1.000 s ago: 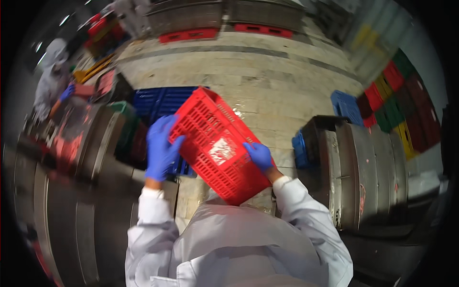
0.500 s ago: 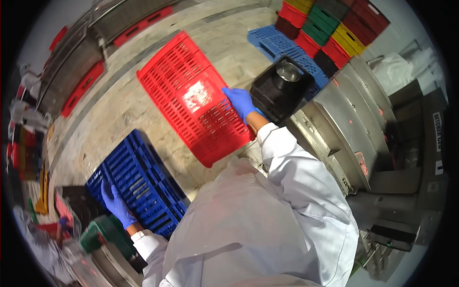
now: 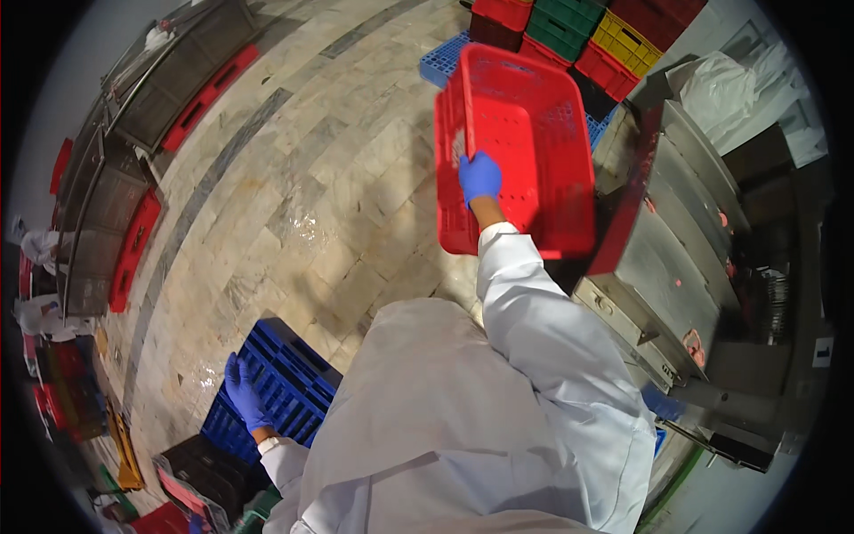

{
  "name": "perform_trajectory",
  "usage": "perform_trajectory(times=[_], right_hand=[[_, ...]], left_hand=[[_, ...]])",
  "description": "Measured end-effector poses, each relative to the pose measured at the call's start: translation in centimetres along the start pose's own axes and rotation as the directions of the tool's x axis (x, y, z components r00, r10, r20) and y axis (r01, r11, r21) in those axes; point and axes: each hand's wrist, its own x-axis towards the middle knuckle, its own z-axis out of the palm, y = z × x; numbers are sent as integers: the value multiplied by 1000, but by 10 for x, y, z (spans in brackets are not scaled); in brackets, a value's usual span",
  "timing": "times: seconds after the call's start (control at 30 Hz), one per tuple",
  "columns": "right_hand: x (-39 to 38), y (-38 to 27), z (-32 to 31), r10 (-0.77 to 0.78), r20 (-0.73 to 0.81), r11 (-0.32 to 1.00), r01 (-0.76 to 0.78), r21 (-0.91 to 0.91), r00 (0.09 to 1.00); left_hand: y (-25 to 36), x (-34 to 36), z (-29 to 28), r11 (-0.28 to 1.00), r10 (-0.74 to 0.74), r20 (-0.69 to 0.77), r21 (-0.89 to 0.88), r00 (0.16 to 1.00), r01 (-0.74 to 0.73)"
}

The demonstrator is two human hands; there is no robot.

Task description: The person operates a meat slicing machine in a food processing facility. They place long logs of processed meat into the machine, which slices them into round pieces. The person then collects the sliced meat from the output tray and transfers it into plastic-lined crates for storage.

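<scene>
A red plastic crate (image 3: 525,227) hangs from my right hand (image 3: 481,178), which wears a blue glove and grips the crate's near left rim. The crate's open top is turned up toward me, and its perforated bottom shows inside. My left hand (image 3: 246,396), gloved in blue too, is held out over the blue slatted pallet (image 3: 289,365). Its fingers are stretched out and nothing is in them.
Steel work surfaces (image 3: 658,258) with pink scraps run along the right. Stacked coloured crates (image 3: 623,44) stand at the back on a blue pallet (image 3: 442,60). Steel bins (image 3: 191,84) line the far left; dark crates (image 3: 209,472) sit at lower left. Pale tiled floor (image 3: 329,214) spreads between.
The red crate has swung to the right in my right hand and turned, so its inside now faces me. It now covers where the black bin stood. My left hand stays over the blue pallet.
</scene>
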Motion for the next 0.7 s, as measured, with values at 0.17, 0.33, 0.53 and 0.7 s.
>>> perform_trajectory(times=[0.17,0.33,0.53,0.7], right_hand=[[28,48,100,213,-33,975,-214,-50,977],[52,60,134,282,-178,958,-285,7,943],[106,65,132,317,-216,949,-309,71,923],[173,66,135,391,-247,920,-387,67,887]], left_hand=[[14,101,43,996,-85,100,21,991,83],[45,203,100,999,2,250,39,968,-12],[114,276,184,997,68,407,-50,911,-52],[119,324,236,998,-35,444,-26,896,52]])
